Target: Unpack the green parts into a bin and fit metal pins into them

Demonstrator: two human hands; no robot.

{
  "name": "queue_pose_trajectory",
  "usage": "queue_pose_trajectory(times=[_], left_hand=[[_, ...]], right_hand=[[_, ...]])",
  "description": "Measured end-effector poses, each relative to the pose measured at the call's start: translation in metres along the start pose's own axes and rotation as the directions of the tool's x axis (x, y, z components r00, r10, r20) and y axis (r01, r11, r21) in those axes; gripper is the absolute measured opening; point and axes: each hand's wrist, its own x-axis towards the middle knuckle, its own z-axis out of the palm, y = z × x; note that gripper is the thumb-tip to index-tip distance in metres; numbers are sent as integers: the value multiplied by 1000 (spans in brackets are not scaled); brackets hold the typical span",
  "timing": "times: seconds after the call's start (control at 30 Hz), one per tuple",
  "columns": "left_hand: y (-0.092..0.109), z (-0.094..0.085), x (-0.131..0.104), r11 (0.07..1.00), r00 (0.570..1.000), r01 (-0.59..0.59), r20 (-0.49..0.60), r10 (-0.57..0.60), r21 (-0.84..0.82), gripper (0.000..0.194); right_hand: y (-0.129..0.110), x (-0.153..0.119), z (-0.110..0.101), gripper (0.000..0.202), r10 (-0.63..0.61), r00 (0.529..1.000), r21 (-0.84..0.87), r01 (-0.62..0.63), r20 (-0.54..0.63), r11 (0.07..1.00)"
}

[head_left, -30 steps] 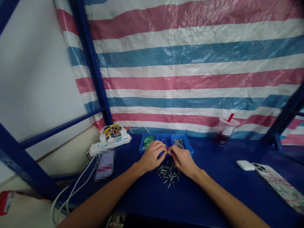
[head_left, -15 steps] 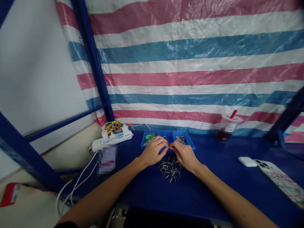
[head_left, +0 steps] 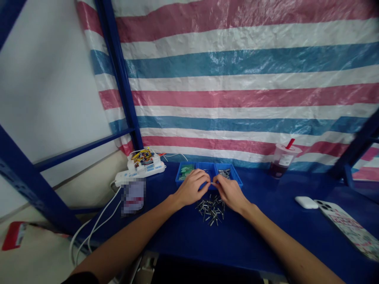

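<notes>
Silvery slim pieces [head_left: 211, 212] lie heaped nearest, and over them left hand [head_left: 192, 188] and right hand [head_left: 232, 192], fingertips close together, pinch one small piece [head_left: 213, 183]; a slack grip could drop it into that pile! Just behind, the divided tray [head_left: 179, 184], on a blue desk [head_left: 177, 240] running back to striped sheeting [head_left: 237, 94].

Two hands [head_left: 194, 187], one tray [head_left: 210, 169], one cup [head_left: 280, 162], one phone [head_left: 348, 225], dozens of rods [head_left: 211, 210].
</notes>
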Motion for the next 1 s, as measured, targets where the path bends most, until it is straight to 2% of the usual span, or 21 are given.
queue_pose_trajectory(times=[0.43,0.6,0.73,1.0], left_hand=[[-3,1,-1,1000,1000,5,-3,-5,16,10],[-2,1,0,1000,1000,10,-4,-10,6,11],[-1,1,0,1000,1000,9,-2,-9,3,13],[-2,0,0,1000,1000,21,-12,-21,8,12]], right_hand=[[-1,1,3,21,-19,1000,-38,19,14,999],[-1,-1,4,16,6,1000,16,-6,8,1000],[0,0,3,19,-11,1000,-13,11,1,1000],[-1,3,-7,26,-66,994,-71,60,-92,996]])
